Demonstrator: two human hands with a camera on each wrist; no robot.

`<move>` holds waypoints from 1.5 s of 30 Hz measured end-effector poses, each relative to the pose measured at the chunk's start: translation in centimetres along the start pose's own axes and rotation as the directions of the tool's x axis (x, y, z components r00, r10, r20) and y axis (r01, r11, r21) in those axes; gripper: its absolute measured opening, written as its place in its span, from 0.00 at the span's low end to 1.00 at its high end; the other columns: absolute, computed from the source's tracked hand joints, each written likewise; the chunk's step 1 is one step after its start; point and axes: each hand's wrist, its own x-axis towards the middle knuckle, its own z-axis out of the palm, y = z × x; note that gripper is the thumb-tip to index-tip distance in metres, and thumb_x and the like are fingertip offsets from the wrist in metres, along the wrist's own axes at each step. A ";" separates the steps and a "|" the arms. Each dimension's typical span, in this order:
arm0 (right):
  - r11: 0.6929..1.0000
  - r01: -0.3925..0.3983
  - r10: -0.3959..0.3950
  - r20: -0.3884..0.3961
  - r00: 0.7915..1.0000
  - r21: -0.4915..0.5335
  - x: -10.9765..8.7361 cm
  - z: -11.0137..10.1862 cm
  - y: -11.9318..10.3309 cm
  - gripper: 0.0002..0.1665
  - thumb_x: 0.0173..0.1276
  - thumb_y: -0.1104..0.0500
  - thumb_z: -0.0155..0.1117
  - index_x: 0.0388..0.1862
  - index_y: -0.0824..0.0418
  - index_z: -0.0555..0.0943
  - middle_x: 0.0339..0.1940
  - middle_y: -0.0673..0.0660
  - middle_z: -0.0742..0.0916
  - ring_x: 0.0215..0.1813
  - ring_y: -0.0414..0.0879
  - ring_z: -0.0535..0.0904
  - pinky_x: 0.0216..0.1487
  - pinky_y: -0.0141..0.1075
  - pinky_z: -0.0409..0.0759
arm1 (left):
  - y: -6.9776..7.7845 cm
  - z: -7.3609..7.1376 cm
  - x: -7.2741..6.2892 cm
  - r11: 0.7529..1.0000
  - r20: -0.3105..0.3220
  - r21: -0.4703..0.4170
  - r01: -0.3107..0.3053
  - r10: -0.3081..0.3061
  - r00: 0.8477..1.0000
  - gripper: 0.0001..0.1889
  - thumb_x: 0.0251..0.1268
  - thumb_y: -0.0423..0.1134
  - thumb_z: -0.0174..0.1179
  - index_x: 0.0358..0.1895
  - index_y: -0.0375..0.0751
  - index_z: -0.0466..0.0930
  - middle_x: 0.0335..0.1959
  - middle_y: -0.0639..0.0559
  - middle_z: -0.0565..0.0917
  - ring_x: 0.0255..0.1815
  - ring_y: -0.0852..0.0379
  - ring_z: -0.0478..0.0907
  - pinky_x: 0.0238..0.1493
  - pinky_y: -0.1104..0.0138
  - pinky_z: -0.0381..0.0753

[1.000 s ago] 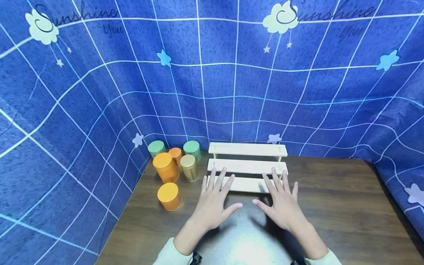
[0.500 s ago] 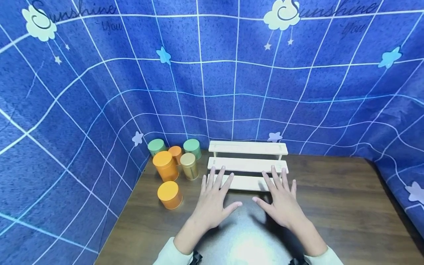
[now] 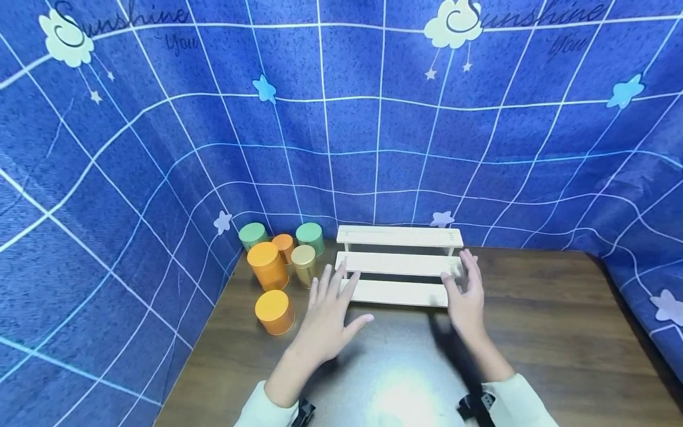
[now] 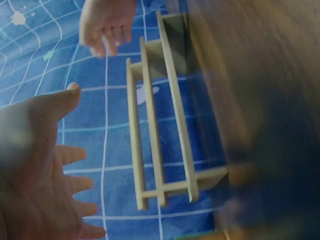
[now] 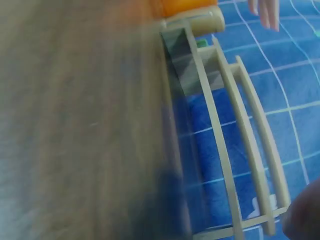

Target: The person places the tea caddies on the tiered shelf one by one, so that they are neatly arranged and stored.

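The three-tier rack (image 3: pixel 397 264) stands upright on the bench (image 3: pixel 565 320), just in front of the blue cloth (image 3: pixel 373 136), lying ahead of both hands and reaching across the gap between them. The left hand (image 3: pixel 324 323), its fingers spread and thumb held wide, hovers near the rack's left front corner, with the round tins (image 3: pixel 268 267) farther to its left. The right hand (image 3: pixel 467 302), thumb apart from its fingers, is at the rack's right end, though whether it touches cannot be told.
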 end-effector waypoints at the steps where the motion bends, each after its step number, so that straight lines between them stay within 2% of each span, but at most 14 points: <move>1: 0.999 -0.028 0.030 -0.034 0.999 0.044 0.4 0.1 0.2 0.40 0.75 0.69 0.61 0.83 0.66 0.61 0.89 0.60 0.60 0.91 0.51 0.45 0.89 0.55 0.49 | -0.3 -0.3 -0.1 1.000 -0.013 -0.007 0.003 -0.003 1.000 0.46 0.74 0.70 0.54 0.87 0.56 0.51 0.90 0.45 0.47 0.90 0.36 0.39 0.84 0.32 0.45; 7: 0.969 -0.166 0.197 -0.165 0.966 0.185 2.5 -0.3 1.7 0.43 0.76 0.69 0.58 0.85 0.67 0.55 0.88 0.64 0.60 0.90 0.53 0.51 0.90 0.46 0.47 | -2.5 -1.9 -1.3 0.999 -0.085 0.008 0.038 -0.037 0.996 0.41 0.74 0.63 0.61 0.84 0.51 0.61 0.89 0.45 0.53 0.89 0.34 0.46 0.83 0.31 0.49; 14: 0.919 -0.258 0.305 -0.124 0.944 0.298 4.6 -1.0 3.4 0.42 0.78 0.71 0.52 0.87 0.66 0.50 0.87 0.67 0.61 0.89 0.54 0.54 0.87 0.37 0.57 | -5.7 -3.6 -3.3 0.988 -0.136 -0.004 0.153 -0.152 0.979 0.42 0.70 0.58 0.67 0.82 0.46 0.64 0.86 0.38 0.58 0.87 0.30 0.50 0.82 0.30 0.51; 23: 0.869 -0.284 0.352 -0.101 0.931 0.405 4.9 -0.2 3.7 0.43 0.78 0.72 0.53 0.87 0.66 0.50 0.87 0.64 0.62 0.89 0.53 0.56 0.81 0.29 0.66 | -9.3 -3.9 -5.1 0.951 -0.090 0.011 0.310 -0.308 0.947 0.45 0.69 0.56 0.69 0.83 0.40 0.61 0.84 0.33 0.60 0.82 0.23 0.58 0.75 0.26 0.62; 25: 0.867 -0.283 0.350 -0.096 0.932 0.409 4.8 -0.1 3.6 0.43 0.78 0.73 0.53 0.87 0.66 0.50 0.87 0.64 0.63 0.88 0.52 0.58 0.74 0.23 0.71 | -9.9 -3.7 -5.2 0.939 -0.060 -0.013 0.344 -0.344 0.937 0.47 0.68 0.55 0.69 0.83 0.39 0.58 0.85 0.32 0.58 0.82 0.24 0.58 0.75 0.27 0.63; 27: 0.863 -0.289 0.354 -0.087 0.931 0.415 4.9 0.0 3.6 0.42 0.79 0.72 0.53 0.87 0.64 0.52 0.86 0.63 0.64 0.82 0.45 0.67 0.55 0.14 0.77 | -10.3 -3.6 -5.2 0.924 -0.024 -0.047 0.380 -0.381 0.924 0.49 0.68 0.55 0.69 0.84 0.39 0.55 0.85 0.33 0.56 0.82 0.25 0.59 0.73 0.27 0.66; 28: 0.857 -0.295 0.361 -0.084 0.929 0.422 5.0 0.0 3.6 0.41 0.79 0.72 0.53 0.86 0.64 0.53 0.86 0.63 0.65 0.73 0.40 0.75 0.45 0.12 0.76 | -10.5 -3.5 -5.2 0.917 -0.008 -0.072 0.392 -0.394 0.919 0.50 0.67 0.55 0.70 0.85 0.38 0.54 0.86 0.33 0.56 0.82 0.25 0.59 0.74 0.28 0.66; 30: 0.849 -0.307 0.370 -0.070 0.926 0.429 5.1 0.0 3.7 0.40 0.80 0.71 0.53 0.86 0.63 0.55 0.86 0.62 0.66 0.53 0.32 0.76 0.29 0.13 0.68 | -10.9 -3.4 -5.1 0.905 0.019 -0.126 0.406 -0.406 0.913 0.52 0.66 0.53 0.71 0.85 0.37 0.51 0.86 0.32 0.55 0.83 0.27 0.59 0.75 0.30 0.66; 32: 0.850 -0.330 0.380 -0.043 0.924 0.411 5.1 0.0 3.9 0.39 0.81 0.70 0.54 0.86 0.62 0.56 0.87 0.60 0.64 0.51 0.28 0.73 0.31 0.13 0.70 | -11.3 -3.2 -5.2 0.893 0.051 -0.182 0.412 -0.410 0.911 0.54 0.65 0.50 0.73 0.85 0.37 0.49 0.85 0.31 0.55 0.83 0.27 0.59 0.77 0.32 0.65; 33: 0.855 -0.340 0.381 -0.031 0.924 0.392 5.1 0.0 4.0 0.39 0.81 0.69 0.54 0.86 0.62 0.56 0.88 0.60 0.62 0.54 0.30 0.75 0.39 0.12 0.75 | -11.5 -3.1 -5.2 0.886 0.066 -0.209 0.414 -0.410 0.910 0.55 0.63 0.48 0.75 0.86 0.36 0.48 0.85 0.30 0.55 0.83 0.28 0.59 0.79 0.33 0.63; 35: 0.877 -0.348 0.373 -0.013 0.928 0.331 5.0 -0.1 4.1 0.38 0.81 0.68 0.54 0.86 0.63 0.56 0.89 0.60 0.58 0.77 0.37 0.71 0.64 0.17 0.76 | -12.0 -2.9 -5.2 0.873 0.085 -0.253 0.417 -0.409 0.909 0.56 0.61 0.43 0.76 0.85 0.34 0.48 0.84 0.29 0.56 0.83 0.29 0.59 0.81 0.36 0.62; 37: 0.897 -0.351 0.365 -0.003 0.931 0.268 4.9 -0.1 4.1 0.38 0.82 0.67 0.54 0.86 0.64 0.56 0.90 0.59 0.56 0.87 0.43 0.58 0.80 0.27 0.65 | -12.3 -2.7 -5.3 0.858 0.094 -0.274 0.433 -0.424 0.901 0.56 0.59 0.39 0.77 0.85 0.34 0.49 0.83 0.29 0.59 0.82 0.30 0.61 0.81 0.37 0.62; 40: 0.912 -0.343 0.355 -0.010 0.935 0.225 4.9 0.0 4.1 0.36 0.82 0.66 0.54 0.85 0.64 0.59 0.88 0.60 0.60 0.87 0.51 0.59 0.83 0.34 0.64 | -12.6 -2.6 -5.2 0.848 0.078 -0.282 0.449 -0.446 0.892 0.54 0.58 0.36 0.77 0.84 0.34 0.52 0.81 0.29 0.63 0.80 0.29 0.64 0.80 0.36 0.64; 45: 0.918 -0.334 0.346 -0.016 0.938 0.215 5.2 0.4 4.0 0.34 0.82 0.66 0.54 0.84 0.64 0.61 0.85 0.62 0.67 0.82 0.53 0.68 0.73 0.25 0.74 | -12.7 -2.9 -4.7 0.842 0.025 -0.327 0.429 -0.446 0.895 0.48 0.58 0.40 0.78 0.80 0.34 0.61 0.76 0.30 0.72 0.74 0.31 0.72 0.75 0.36 0.70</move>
